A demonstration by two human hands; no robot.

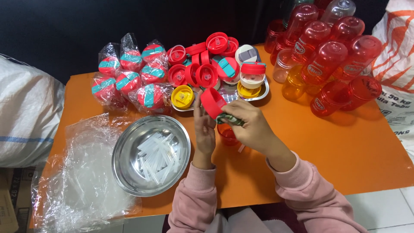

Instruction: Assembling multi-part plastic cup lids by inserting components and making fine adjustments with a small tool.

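My left hand [204, 129] and my right hand [250, 125] meet over the orange table [345, 142], just in front of a metal tray. Together they hold a red bottle lid [212, 102], tilted on edge. My right hand also grips a dark green strap [228, 119] against the lid. Under my hands stands a small orange-red bottle [226, 134], mostly hidden by them.
A metal tray [262, 93] holds several red, yellow and white lids. Bagged red-and-teal lids [129, 80] lie left of it. A steel bowl [129, 146] holds clear straws. Crumpled plastic bags [82, 172] lie at the left. Red and orange bottles [332, 56] are stacked far right.
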